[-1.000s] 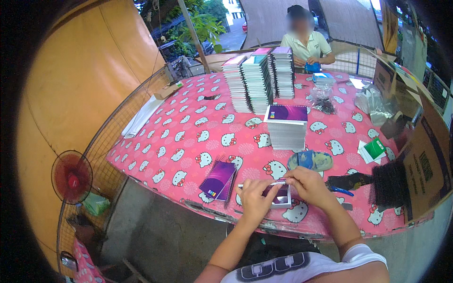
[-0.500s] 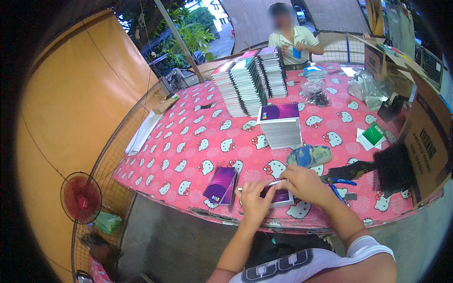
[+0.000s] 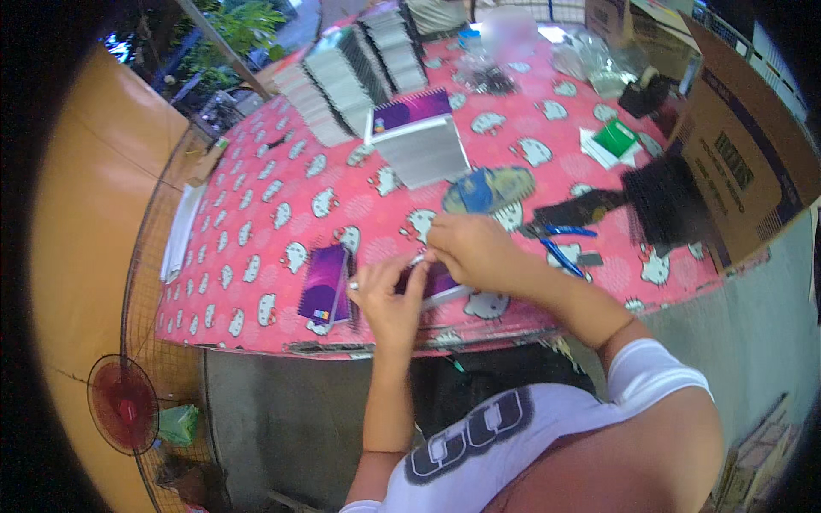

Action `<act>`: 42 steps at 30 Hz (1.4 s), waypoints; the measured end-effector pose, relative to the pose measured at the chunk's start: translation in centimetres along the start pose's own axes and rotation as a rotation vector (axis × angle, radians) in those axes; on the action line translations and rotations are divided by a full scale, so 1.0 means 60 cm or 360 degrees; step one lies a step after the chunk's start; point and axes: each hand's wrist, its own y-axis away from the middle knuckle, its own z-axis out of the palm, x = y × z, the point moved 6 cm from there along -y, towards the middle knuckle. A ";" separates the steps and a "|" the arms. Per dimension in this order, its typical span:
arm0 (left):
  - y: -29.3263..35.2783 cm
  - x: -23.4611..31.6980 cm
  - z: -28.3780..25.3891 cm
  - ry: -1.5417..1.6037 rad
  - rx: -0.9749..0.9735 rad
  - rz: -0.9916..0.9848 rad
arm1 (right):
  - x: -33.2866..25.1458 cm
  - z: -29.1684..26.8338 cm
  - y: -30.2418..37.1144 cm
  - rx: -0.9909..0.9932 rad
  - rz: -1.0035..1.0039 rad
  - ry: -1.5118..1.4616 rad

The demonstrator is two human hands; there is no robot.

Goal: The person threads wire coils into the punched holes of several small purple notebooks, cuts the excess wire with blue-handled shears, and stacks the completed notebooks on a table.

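A purple-covered notebook [image 3: 440, 286] with a thick white page block lies under my hands near the table's front edge. My left hand [image 3: 389, 295] is closed on its left part, thumb and fingers at the upper edge. Against that same edge, my right hand [image 3: 470, 248] pinches with fingers bent; what sits between its fingertips is hidden. Just left of my hands lie purple spiral-bound notebooks [image 3: 325, 286]. To the right of my right hand are blue-handled pliers [image 3: 560, 244]. A blue and tan slipper-shaped item [image 3: 489, 190] rests beyond my hands.
A stack of purple notebooks [image 3: 421, 145] stands farther back, with taller notebook stacks [image 3: 342, 81] behind it. On the right are black binding coils [image 3: 663, 205], a cardboard box [image 3: 744, 162] and a green card [image 3: 616, 138]. A red fan [image 3: 124, 403] stands at lower left.
The view has tilted downward and shifted right, so the table sits higher and farther left. The person across is now mostly cut off. My hands keep much the same hold at the notebook's edge.
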 end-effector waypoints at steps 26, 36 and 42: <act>-0.035 0.001 -0.003 0.0139 -0.0049 -0.0074 | 0.197 -0.037 -0.052 -0.0208 0.0336 -0.0446; 0.030 -0.113 -0.006 0.1127 0.0068 -0.0946 | 0.142 -0.022 -0.103 -0.0261 0.0191 -0.0892; 0.050 -0.141 -0.012 0.1411 0.0095 -0.0966 | 0.085 -0.008 -0.104 -0.0491 0.0256 -0.0829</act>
